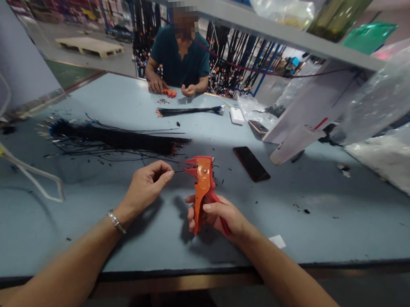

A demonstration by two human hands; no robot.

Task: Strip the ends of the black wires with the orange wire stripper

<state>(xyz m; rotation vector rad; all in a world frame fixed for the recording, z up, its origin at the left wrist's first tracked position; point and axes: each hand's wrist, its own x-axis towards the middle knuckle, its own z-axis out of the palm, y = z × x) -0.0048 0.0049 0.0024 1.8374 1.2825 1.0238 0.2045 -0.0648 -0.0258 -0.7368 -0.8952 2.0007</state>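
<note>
My right hand (224,213) is wrapped round the handles of an orange and red wire stripper (203,177), held upright with its jaws pointing left. Thumb and forefinger of my left hand (150,179) pinch a thin black wire (180,171), whose end sticks out toward those jaws. Whether the wire tip touches the jaws I cannot tell. Behind my left hand lies a large bundle of black wires (118,139), with blue and pale ends at the left and reddish ends at the right.
Across the table (90,228) a co-worker (181,56) sits with a hand on an orange tool (169,93). A smaller wire bundle (191,111), a white box (236,116) and a dark phone (251,163) lie nearer. Black scraps are scattered about. A shelf post (307,103) stands right.
</note>
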